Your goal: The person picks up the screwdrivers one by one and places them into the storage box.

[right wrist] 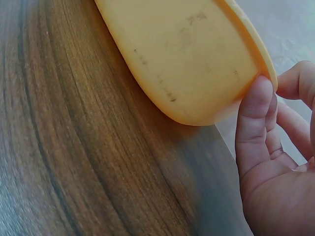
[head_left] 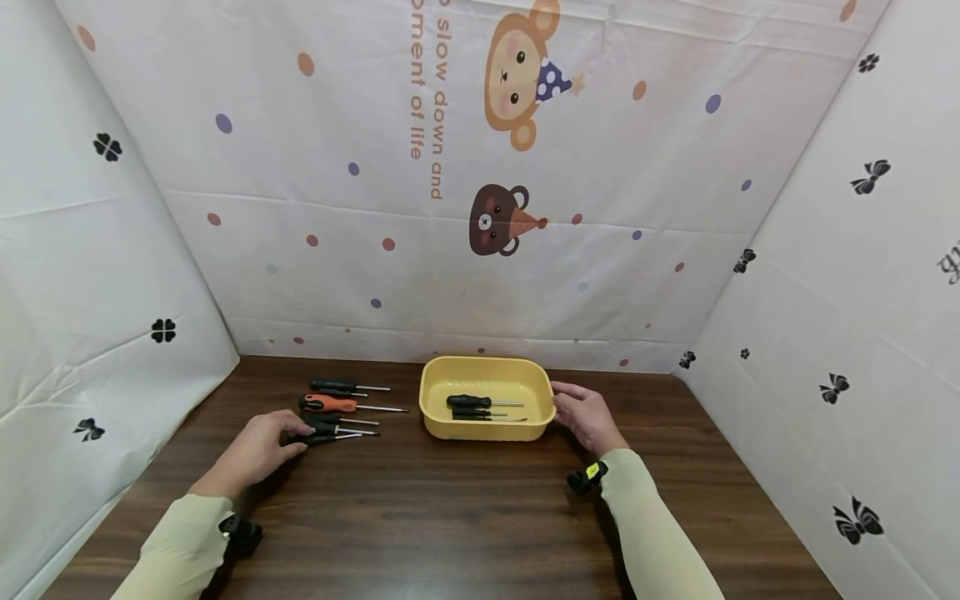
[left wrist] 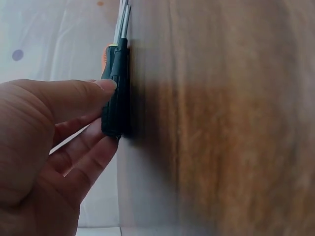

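Note:
On the left of the table, my left hand (head_left: 258, 450) pinches the handle of a black screwdriver (left wrist: 117, 88), the nearest in a group of screwdrivers. Its thumb presses the handle from one side and the fingers reach behind it. Just beyond lies an orange-and-black screwdriver (head_left: 327, 403), shaft pointing right. A yellow plastic basket (head_left: 487, 430) stands near the back wall with several black-handled screwdrivers (head_left: 468, 401) inside. My right hand (head_left: 588, 418) grips the basket's right end, thumb against the outer wall (right wrist: 197, 64) just under the rim, fingers at the other side of the rim.
Another black screwdriver (head_left: 333, 385) lies at the back of the left group. The dark wooden table (head_left: 420, 517) meets a white printed cloth (head_left: 360, 275) at the back, and cloth hangs at both sides too.

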`<state>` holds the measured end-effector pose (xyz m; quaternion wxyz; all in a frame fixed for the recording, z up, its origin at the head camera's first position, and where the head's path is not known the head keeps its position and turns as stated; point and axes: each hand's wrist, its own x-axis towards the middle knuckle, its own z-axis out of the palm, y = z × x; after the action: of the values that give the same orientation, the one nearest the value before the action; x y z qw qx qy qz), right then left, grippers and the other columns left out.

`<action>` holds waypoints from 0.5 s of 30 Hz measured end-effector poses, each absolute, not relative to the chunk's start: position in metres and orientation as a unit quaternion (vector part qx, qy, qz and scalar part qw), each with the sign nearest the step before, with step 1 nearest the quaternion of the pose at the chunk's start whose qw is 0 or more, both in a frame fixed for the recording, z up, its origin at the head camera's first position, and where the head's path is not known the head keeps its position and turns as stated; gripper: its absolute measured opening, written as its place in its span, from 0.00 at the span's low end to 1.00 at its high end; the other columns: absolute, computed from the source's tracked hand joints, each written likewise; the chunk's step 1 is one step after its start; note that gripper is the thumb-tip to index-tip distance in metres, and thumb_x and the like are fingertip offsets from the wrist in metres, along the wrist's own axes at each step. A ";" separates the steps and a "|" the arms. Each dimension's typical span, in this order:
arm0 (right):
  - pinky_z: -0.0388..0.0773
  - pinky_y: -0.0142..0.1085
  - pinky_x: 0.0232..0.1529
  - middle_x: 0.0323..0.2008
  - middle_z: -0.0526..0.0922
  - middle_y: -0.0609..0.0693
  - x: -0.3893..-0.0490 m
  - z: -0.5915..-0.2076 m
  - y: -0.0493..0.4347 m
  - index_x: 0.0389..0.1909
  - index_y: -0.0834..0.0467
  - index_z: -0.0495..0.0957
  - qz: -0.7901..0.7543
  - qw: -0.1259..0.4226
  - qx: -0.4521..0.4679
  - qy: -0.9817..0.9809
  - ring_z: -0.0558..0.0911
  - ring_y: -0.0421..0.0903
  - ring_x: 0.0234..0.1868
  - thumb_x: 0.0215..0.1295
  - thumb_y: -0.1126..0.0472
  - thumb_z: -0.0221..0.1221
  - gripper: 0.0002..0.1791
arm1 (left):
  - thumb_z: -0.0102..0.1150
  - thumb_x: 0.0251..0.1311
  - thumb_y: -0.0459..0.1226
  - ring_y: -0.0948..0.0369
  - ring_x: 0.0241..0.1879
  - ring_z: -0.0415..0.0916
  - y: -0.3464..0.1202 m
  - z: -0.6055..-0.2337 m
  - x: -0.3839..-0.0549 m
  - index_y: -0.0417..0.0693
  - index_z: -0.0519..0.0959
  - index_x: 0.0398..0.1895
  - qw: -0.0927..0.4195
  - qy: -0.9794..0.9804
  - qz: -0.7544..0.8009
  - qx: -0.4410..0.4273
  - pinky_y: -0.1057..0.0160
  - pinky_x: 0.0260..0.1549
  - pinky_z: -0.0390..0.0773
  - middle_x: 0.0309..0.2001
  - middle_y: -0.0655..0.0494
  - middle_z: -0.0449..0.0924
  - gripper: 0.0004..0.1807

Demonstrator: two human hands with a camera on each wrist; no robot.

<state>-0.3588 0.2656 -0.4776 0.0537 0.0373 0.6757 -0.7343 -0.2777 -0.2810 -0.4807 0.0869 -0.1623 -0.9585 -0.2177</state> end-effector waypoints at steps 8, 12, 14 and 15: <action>0.85 0.30 0.35 0.39 0.89 0.51 -0.359 -0.477 0.267 0.70 0.69 0.70 -0.734 0.059 0.036 0.675 0.85 0.38 0.30 0.72 0.70 0.58 0.26 | 0.76 0.52 0.29 0.65 0.32 0.76 -0.281 -0.479 -0.278 0.47 0.90 0.35 0.067 -0.963 -0.211 -0.156 0.62 0.30 0.77 0.35 0.57 0.86 0.08; 0.85 0.30 0.35 0.39 0.89 0.51 -0.358 -0.477 0.267 0.70 0.69 0.70 -0.738 0.059 0.035 0.671 0.85 0.38 0.30 0.71 0.71 0.58 0.27 | 0.76 0.52 0.30 0.62 0.33 0.80 -0.279 -0.477 -0.278 0.47 0.90 0.36 0.051 -0.965 -0.213 -0.144 0.58 0.33 0.81 0.36 0.55 0.88 0.08; 0.85 0.30 0.34 0.39 0.89 0.51 -0.359 -0.478 0.267 0.70 0.70 0.70 -0.739 0.058 0.034 0.670 0.85 0.38 0.31 0.71 0.71 0.58 0.27 | 0.75 0.52 0.30 0.58 0.35 0.82 -0.279 -0.477 -0.278 0.47 0.90 0.37 0.046 -0.966 -0.213 -0.139 0.54 0.36 0.83 0.37 0.53 0.88 0.08; 0.85 0.30 0.35 0.39 0.89 0.51 -0.359 -0.478 0.267 0.70 0.70 0.70 -0.738 0.058 0.034 0.671 0.85 0.38 0.31 0.71 0.71 0.58 0.26 | 0.75 0.53 0.30 0.57 0.36 0.83 -0.279 -0.477 -0.277 0.47 0.90 0.37 0.043 -0.966 -0.215 -0.137 0.52 0.37 0.83 0.37 0.52 0.89 0.08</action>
<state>-0.3588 0.2668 -0.4780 0.0581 0.0337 0.6711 -0.7383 -0.2773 -0.2789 -0.4767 0.0433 -0.1366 -0.9661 -0.2146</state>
